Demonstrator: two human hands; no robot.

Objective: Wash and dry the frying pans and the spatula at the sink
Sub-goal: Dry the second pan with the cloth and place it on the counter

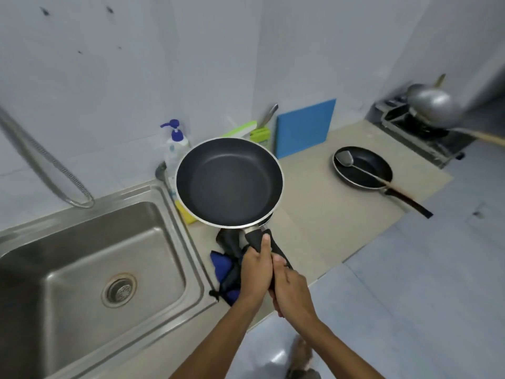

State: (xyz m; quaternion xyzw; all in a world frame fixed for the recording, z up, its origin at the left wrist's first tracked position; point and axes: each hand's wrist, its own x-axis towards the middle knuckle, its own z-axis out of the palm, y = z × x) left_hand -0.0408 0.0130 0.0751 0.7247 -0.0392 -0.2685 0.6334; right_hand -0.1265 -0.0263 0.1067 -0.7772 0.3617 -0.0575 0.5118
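Note:
A black non-stick frying pan [229,181] with a silver rim is held level above the counter, just right of the steel sink [90,258]. My left hand [255,269] grips its black handle near the pan, thumb along the top. My right hand [292,289] grips the handle's end right behind it. A second black frying pan [363,168] rests on the beige counter [322,214] to the right, with a metal spatula [355,166] lying inside it, handle pointing right. A dark blue and black cloth [228,266] lies on the counter under my hands.
A soap pump bottle [176,149], a yellow sponge [185,214], a green knife holder [259,134] and a blue board [306,128] stand by the wall. A steel wok [434,108] sits on the gas stove [418,129] far right. A metal hose [49,165] hangs behind the sink.

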